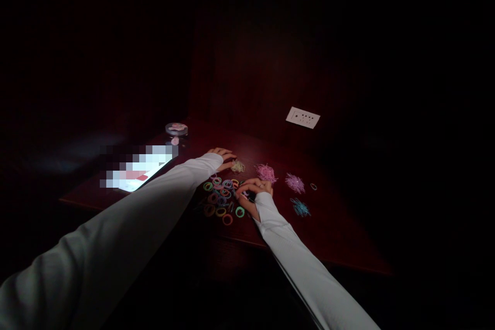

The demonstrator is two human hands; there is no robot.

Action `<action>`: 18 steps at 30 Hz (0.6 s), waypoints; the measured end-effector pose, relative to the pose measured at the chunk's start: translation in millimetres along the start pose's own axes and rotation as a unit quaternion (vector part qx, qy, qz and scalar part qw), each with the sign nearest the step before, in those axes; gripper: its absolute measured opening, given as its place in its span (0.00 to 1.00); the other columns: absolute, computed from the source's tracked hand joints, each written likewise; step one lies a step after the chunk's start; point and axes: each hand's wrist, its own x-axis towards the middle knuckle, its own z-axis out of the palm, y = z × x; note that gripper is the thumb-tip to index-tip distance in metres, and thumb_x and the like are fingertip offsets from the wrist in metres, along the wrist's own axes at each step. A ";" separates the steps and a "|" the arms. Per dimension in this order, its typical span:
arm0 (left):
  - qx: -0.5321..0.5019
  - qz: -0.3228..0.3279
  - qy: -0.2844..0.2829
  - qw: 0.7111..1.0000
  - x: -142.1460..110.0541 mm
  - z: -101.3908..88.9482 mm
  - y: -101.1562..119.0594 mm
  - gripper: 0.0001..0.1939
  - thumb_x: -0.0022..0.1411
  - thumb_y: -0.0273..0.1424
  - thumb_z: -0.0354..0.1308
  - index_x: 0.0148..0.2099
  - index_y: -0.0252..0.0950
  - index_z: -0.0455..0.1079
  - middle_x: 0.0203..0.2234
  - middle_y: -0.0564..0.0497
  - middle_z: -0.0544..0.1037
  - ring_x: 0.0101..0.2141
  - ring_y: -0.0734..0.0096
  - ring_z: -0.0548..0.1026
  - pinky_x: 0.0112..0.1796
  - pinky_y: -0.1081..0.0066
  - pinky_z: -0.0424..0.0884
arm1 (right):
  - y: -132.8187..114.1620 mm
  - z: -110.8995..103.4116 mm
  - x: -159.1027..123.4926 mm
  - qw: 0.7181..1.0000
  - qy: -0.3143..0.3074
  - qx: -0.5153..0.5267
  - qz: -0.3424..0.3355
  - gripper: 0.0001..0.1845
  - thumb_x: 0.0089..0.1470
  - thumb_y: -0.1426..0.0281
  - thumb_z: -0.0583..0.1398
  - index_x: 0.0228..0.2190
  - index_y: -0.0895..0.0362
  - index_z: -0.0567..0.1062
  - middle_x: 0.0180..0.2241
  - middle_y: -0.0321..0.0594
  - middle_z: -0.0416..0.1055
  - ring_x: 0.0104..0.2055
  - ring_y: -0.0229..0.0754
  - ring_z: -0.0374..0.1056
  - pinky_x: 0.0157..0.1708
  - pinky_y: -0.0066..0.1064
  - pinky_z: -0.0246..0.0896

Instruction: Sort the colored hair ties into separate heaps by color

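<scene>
On the dark red table, my left hand (223, 157) reaches to the edge of a small pile of pale yellow bands (238, 166). Its fingers are stretched out, with the thumb apart below them. My right hand (258, 193) is over the right side of a loose heap of colourful hair ties (221, 197). Its thumb and fingers curve together in a pinch; what is between the tips is too small and dark to make out. Beyond this hand lies a pink pile of bands (266, 172). Purple bands (295, 183) and blue bands (300, 207) lie farther right.
A lit phone-like screen (145, 170), partly pixelated, lies left of my left sleeve. Behind it stands a clear round container (177, 131) with a lid. One single band (313, 186) sits right of the purple pile. A white socket plate (302, 117) is on the back panel.
</scene>
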 end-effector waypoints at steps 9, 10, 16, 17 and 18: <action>0.021 -0.038 0.010 0.999 8.2 13.1 1.1 0.22 0.76 0.42 0.54 0.68 0.53 0.71 0.68 0.51 0.71 0.66 0.52 0.66 0.65 0.52 0.62 | 17.9 -19.3 -10.8 0.995 0.092 -0.024 -0.026 0.06 0.58 0.61 0.67 0.33 0.47 0.86 0.44 0.39 0.81 0.52 0.53 0.66 0.57 0.50 0.55; 0.017 -0.033 0.007 0.999 8.6 13.2 0.3 0.22 0.75 0.43 0.55 0.68 0.54 0.71 0.69 0.51 0.71 0.66 0.52 0.66 0.65 0.52 0.63 | 24.7 -26.7 -13.0 0.993 0.108 -0.036 -0.026 0.08 0.59 0.59 0.67 0.33 0.47 0.86 0.43 0.40 0.81 0.52 0.54 0.66 0.57 0.50 0.56; 0.004 -0.017 -0.009 1.000 10.6 10.4 -5.5 0.22 0.75 0.43 0.55 0.68 0.54 0.71 0.69 0.49 0.71 0.66 0.50 0.65 0.65 0.49 0.63 | 80.0 -88.7 -32.1 0.963 0.242 -0.117 0.026 0.16 0.59 0.53 0.63 0.32 0.50 0.84 0.44 0.44 0.81 0.54 0.57 0.67 0.56 0.50 0.58; 0.004 -0.014 -0.013 1.000 11.0 9.8 -5.9 0.23 0.75 0.43 0.55 0.68 0.54 0.70 0.69 0.49 0.71 0.66 0.50 0.65 0.65 0.49 0.63 | 88.4 -98.0 -36.5 0.960 0.254 -0.114 0.039 0.17 0.59 0.52 0.63 0.32 0.51 0.84 0.44 0.45 0.81 0.54 0.56 0.68 0.56 0.49 0.58; 0.003 -0.013 -0.018 1.000 11.3 9.2 -6.1 0.23 0.75 0.43 0.54 0.69 0.53 0.70 0.69 0.49 0.70 0.66 0.50 0.65 0.65 0.49 0.62 | 95.5 -105.8 -41.1 0.958 0.261 -0.110 0.053 0.18 0.59 0.51 0.63 0.33 0.51 0.84 0.44 0.45 0.80 0.53 0.55 0.69 0.57 0.48 0.58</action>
